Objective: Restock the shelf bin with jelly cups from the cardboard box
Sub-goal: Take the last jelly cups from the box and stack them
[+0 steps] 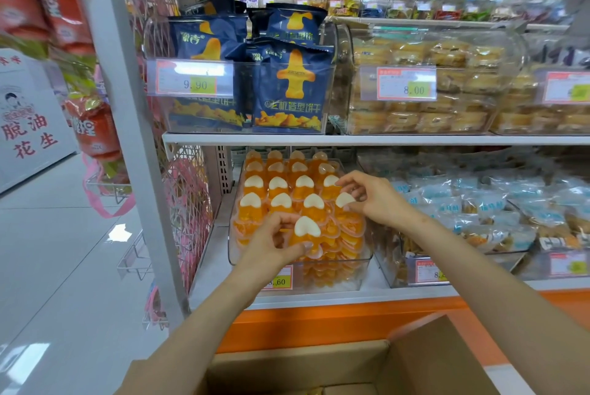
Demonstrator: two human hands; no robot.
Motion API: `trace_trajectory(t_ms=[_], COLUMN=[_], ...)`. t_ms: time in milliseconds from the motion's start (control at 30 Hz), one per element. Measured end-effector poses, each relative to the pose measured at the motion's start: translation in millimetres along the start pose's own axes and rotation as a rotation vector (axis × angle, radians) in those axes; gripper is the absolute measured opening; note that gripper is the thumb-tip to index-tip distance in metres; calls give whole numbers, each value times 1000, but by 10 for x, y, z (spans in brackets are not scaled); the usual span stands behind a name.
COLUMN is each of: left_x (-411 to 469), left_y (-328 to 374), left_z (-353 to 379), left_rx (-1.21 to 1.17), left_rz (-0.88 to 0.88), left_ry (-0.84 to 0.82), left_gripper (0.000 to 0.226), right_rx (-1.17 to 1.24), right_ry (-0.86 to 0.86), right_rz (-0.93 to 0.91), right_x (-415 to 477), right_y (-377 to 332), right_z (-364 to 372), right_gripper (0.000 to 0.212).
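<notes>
Jelly cups (281, 200), orange with white heart tops, stand in rows in the clear shelf bin (367, 259) on the lower shelf (415, 292), heaped above its front wall. The left hand (271, 241) grips one cup (307, 230) between thumb and fingers over the front of the pile. The right hand (376, 200) pinches another cup (344, 200) at the right end of a front row. The cardboard box (431, 359) sits open below, its contents mostly out of sight. The likely trouble is the heap: it rides higher than the rim, so a cup set on the front slope may slide over the wall and drop, and pressing one in could tip its neighbours.
</notes>
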State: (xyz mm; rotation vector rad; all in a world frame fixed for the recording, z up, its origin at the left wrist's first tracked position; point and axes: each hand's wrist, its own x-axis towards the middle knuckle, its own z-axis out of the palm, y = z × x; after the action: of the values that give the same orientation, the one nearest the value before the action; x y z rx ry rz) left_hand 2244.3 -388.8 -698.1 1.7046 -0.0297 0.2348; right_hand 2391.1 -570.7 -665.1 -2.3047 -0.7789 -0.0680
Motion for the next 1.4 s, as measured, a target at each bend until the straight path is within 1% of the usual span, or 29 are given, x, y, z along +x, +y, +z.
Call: trace_trajectory(t_ms=[100,200,267,300,333,367,400,433,467,500,533,567,667,733,833,900,967,1000,1033,1067,1100,1133,1167,1200,1333,1400], left_x=[9,20,40,51,63,70,78,86,95,102,106,110,94,62,46,40,35,32,28,27,29,36,41,48,51,55], left_y=[-30,-25,-25,-23,-15,-2,13,30,48,68,91,106,166,187,140,81,35,22,14,6,-2,-14,-25,-32,-34,-29], left_z=[30,79,116,136,160,189,224,264,304,342,378,405,459,453,344,239,148,108,76,46,18,-5,-23,-36,-49,-30], left_rx=[24,61,96,112,118,113,105,97,92,89,87,81,18,10,137,239,311,329,339,343,344,346,345,342,344,356], left_rz=[1,18,45,56,65,75,82,80,70,59,51,48,46,53,107,151,179,190,200,209,215,216,214,215,231,240], left_ry=[-9,-1,10,13,15,21,34,55,82,107,122,122,42,6,84,135,160,165,169,174,175,173,170,168,166,163], left_gripper=[31,32,33,34,33,33,32,31,32,32,32,32,32,30,21,19,24,26,28,30,31,30,29,28,30,29], right_rx=[0,-54,-85,-32,69,190,293,334,311,263,222,212,305,321,277,150,41,42,64,64,48,52,58,47,-41,-54], right_ry=[15,-2,45,64,45,-30,-142,-238,-288,-293,-261,-219,-157,-76,182,267,262,233,199,177,164,160,165,162,139,112], right_rz=[-17,-25,-83,-114,-119,-107,-97,-102,-115,-132,-144,-146,-144,-114,-12,53,128,161,194,222,240,235,229,221,136,135], right_x=[-2,-18,-56,-91,-135,-194,-260,-325,-384,-432,-473,-511,-577,-549,-321,-66,235,381,527,669,792,895,991,1055,1192,1244], right_y=[-4,-8,-32,-58,-91,-142,-194,-237,-272,-291,-297,-300,-253,-155,27,121,223,272,308,344,363,368,381,380,416,439], right_z=[33,16,-45,-87,-137,-188,-225,-234,-222,-194,-165,-145,-165,-227,-339,-375,-353,-329,-291,-248,-205,-164,-119,-76,38,54], right_gripper=[40,43,41,36,31,28,27,32,40,46,49,47,34,33,32,34,38,37,33,24,10,10,17,19,17,10])
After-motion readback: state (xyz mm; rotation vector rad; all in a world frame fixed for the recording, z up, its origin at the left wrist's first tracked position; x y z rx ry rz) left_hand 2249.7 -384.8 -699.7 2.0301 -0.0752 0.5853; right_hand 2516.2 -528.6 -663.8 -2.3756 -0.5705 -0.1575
